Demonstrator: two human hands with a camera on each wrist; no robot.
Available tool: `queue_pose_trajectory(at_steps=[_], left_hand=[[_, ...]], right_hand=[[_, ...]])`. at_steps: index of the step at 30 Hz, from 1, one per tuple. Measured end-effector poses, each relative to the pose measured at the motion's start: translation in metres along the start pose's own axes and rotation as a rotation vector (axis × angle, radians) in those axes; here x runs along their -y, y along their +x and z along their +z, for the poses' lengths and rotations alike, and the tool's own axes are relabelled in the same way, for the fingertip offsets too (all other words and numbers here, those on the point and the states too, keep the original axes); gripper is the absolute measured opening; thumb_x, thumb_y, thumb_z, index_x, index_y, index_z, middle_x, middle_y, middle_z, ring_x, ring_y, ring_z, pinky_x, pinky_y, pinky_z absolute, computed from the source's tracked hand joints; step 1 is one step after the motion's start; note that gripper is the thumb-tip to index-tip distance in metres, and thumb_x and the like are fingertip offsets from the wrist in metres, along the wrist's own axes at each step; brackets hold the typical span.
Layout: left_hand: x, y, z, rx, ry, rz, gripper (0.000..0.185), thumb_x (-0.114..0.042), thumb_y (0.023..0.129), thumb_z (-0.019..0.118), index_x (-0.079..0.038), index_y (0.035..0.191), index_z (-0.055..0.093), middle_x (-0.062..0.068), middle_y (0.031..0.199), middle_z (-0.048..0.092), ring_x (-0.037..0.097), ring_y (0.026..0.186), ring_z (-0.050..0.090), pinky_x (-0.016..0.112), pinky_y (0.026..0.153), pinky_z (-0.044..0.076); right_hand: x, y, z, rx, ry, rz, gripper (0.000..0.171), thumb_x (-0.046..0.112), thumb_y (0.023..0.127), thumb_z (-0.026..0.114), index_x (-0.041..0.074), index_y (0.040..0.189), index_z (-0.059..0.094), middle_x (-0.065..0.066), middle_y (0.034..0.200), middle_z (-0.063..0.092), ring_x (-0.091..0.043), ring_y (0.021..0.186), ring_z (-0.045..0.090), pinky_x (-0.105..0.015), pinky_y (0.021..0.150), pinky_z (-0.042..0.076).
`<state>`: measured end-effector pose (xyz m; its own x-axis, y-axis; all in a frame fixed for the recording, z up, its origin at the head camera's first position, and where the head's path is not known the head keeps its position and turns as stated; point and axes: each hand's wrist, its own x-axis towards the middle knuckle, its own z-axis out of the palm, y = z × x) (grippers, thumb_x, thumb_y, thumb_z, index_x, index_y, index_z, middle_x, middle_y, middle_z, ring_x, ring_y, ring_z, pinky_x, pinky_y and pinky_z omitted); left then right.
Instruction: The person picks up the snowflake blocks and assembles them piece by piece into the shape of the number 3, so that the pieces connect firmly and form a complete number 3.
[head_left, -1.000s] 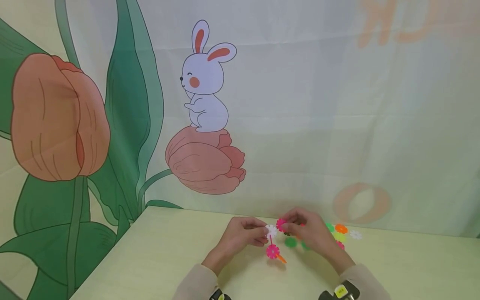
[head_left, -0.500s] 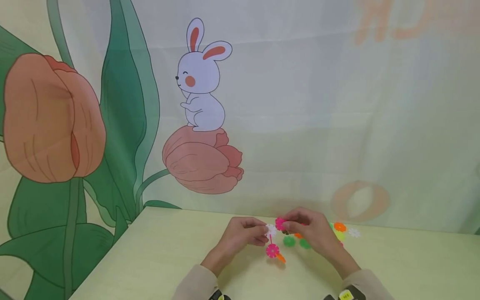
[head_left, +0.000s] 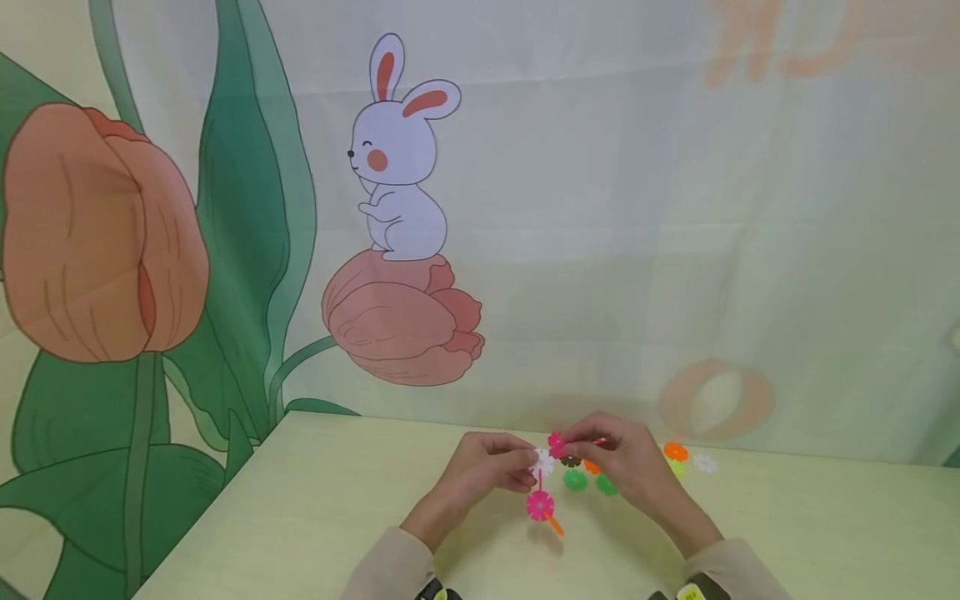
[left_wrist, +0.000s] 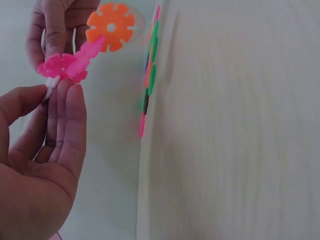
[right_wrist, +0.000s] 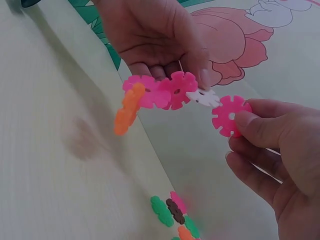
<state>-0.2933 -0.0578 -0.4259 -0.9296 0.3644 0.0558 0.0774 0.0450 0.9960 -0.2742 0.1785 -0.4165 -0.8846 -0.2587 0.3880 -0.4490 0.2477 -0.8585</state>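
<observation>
My left hand pinches a white notched flower disc between thumb and fingers. Joined to that disc is a short chain of two pink discs and an orange disc, hanging above the table in the head view. My right hand pinches another pink disc by its far side, thumb across its face. The edge of this pink disc meets the tip of the white one in the right wrist view. Both hands are raised close together.
Loose discs lie beyond and under the right hand: a green disc, a brown disc, an orange disc, a white disc and several more. A printed cloth hangs behind the pale table.
The right hand's pink disc has turned and looks narrower, shifting slightly left toward the white disc. The hanging orange end has swung a little downward and left.
</observation>
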Motion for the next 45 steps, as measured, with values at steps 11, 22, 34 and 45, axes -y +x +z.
queue_pose_trajectory(at_steps=[11,22,34,45], left_hand=[[0.000,0.000,-0.001,0.017,-0.028,0.017,0.019,-0.009,0.098,0.075,0.008,0.106,0.078,0.014,0.086,0.077,0.017,0.071,0.074,0.038,0.076,0.067],[-0.003,0.001,-0.002,0.043,-0.040,0.007,0.017,-0.005,0.099,0.073,0.010,0.106,0.077,0.012,0.086,0.076,0.016,0.070,0.073,0.037,0.075,0.067],[-0.004,0.000,-0.003,0.069,-0.027,0.000,0.017,-0.006,0.099,0.073,0.009,0.105,0.077,0.010,0.083,0.075,0.015,0.070,0.071,0.036,0.074,0.066],[0.002,0.000,-0.004,0.080,-0.056,-0.007,0.018,-0.010,0.097,0.075,0.006,0.104,0.077,0.010,0.088,0.075,0.018,0.074,0.073,0.038,0.079,0.066]], right_hand=[[0.001,0.000,0.008,-0.009,0.050,-0.078,0.013,-0.005,0.091,0.079,0.000,0.102,0.080,-0.013,0.100,0.076,-0.020,0.085,0.076,-0.033,0.081,0.065],[0.000,0.000,0.015,-0.078,0.028,-0.151,0.016,-0.010,0.086,0.080,0.001,0.096,0.081,-0.012,0.099,0.079,-0.018,0.090,0.078,-0.032,0.078,0.066],[0.002,-0.001,0.017,-0.087,-0.028,-0.202,0.014,-0.007,0.085,0.082,0.001,0.096,0.081,-0.007,0.095,0.079,-0.014,0.083,0.076,-0.030,0.075,0.065],[-0.002,0.000,0.014,-0.028,0.028,-0.198,0.023,-0.017,0.086,0.077,-0.003,0.103,0.080,-0.019,0.100,0.076,-0.010,0.088,0.076,-0.038,0.080,0.066]])
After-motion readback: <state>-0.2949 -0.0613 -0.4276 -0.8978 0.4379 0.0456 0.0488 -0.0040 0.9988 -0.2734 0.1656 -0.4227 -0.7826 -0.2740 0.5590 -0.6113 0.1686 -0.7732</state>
